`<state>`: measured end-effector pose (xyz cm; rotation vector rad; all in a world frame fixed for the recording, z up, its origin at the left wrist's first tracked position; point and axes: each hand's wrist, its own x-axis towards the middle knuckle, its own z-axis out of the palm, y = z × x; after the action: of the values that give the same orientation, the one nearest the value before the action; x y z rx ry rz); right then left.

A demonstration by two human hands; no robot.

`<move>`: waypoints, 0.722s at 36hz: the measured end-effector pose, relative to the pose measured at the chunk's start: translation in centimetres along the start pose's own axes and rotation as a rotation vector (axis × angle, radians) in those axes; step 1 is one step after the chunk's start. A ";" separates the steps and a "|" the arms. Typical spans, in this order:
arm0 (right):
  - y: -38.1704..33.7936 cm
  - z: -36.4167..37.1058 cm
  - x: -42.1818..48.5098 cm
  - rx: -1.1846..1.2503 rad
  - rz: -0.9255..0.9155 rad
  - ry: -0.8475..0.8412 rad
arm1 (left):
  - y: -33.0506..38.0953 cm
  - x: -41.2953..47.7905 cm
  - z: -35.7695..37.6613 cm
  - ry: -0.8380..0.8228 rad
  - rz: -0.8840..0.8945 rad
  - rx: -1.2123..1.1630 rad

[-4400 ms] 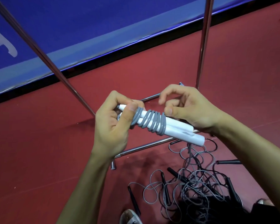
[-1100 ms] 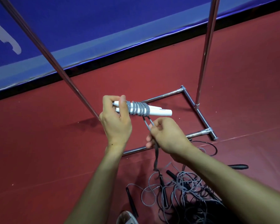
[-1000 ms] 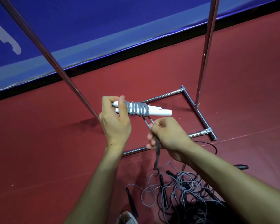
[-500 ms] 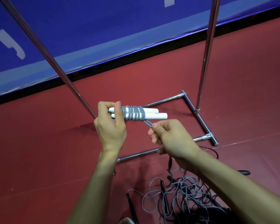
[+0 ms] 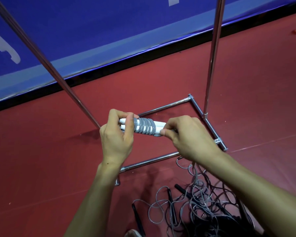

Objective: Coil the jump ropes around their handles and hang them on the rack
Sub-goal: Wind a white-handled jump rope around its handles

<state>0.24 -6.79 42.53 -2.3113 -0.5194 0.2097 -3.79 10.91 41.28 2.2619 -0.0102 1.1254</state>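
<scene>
The left hand curls round one end of the white handles, thumb pressed on the grey rope coil wound about their middle; the right hand pinches the other end with curled fingers, both held above the rack base; loose ropes lie tangled on the red floor below.

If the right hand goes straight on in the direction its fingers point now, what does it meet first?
Its fingertips pinch the end of the white handles. Going on leftward along them, the right hand would likely meet the grey coil first, then the left hand.
</scene>
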 end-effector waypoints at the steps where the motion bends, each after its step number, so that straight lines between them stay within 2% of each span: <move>1: 0.2 -0.3 0.3 0.023 0.000 -0.032 | 0.1 0.0 -0.1 -0.020 -0.003 -0.017; 4: 0.6 -1.6 0.8 0.153 -0.012 -0.140 | 0.6 0.4 -0.3 -0.095 -0.041 -0.086; 7: 0.5 -2.7 0.7 0.465 0.021 -0.252 | 1.4 0.8 -0.9 -0.172 -0.063 -0.165; 9: 0.6 -3.3 0.7 0.607 -0.018 -0.336 | 1.9 1.1 -1.3 -0.221 -0.060 -0.223; 13: 0.8 -4.5 0.8 0.549 -0.220 -0.509 | 2.6 1.5 -2.0 -0.298 -0.062 -0.321; 16: 0.7 -5.3 0.5 0.521 -0.296 -0.563 | 2.8 1.7 -2.2 -0.296 -0.076 -0.349; 21: 0.6 -5.5 0.5 0.405 -0.398 -0.478 | 2.6 1.7 -2.4 -0.291 -0.178 -0.428; 26: 0.2 -5.5 0.2 0.374 -0.445 -0.466 | 2.3 1.7 -2.4 -0.299 -0.257 -0.516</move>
<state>2.17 -10.32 46.27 -1.7280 -1.1080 0.5782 -5.05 10.68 44.83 1.8762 -0.1140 0.5610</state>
